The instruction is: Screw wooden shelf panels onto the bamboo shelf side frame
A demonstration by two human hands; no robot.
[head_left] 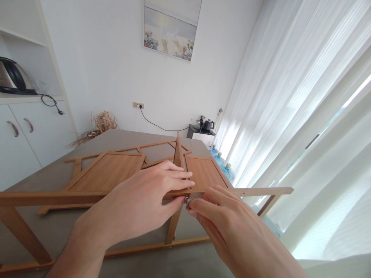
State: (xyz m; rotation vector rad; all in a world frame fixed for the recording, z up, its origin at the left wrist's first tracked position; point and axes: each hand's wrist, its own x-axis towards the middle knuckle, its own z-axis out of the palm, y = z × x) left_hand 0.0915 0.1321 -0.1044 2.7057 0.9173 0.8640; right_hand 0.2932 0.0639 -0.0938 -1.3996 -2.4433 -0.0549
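Observation:
A wooden frame (263, 191) stands on its long edge in front of me, its rails running left to right. My left hand (145, 193) grips the upper rail, fingers stretched over the top and thumb on the near side. Between my right thumb and bent forefinger is a small bent metal hex key (187, 202); its tip meets the rail beside my left thumb. My right hand (223, 216) hides most of the key. Behind the rail, an upright wooden board (178, 152) rises at the joint, and my left fingertips lie beside its base.
Wooden panels (108, 170) and another slatted frame (156, 144) lie on the grey-covered table (116, 136). Beyond it are a small black-topped stand (189, 131) with a kettle and blue water bottles (227, 168). White curtains (275, 96) hang at the right.

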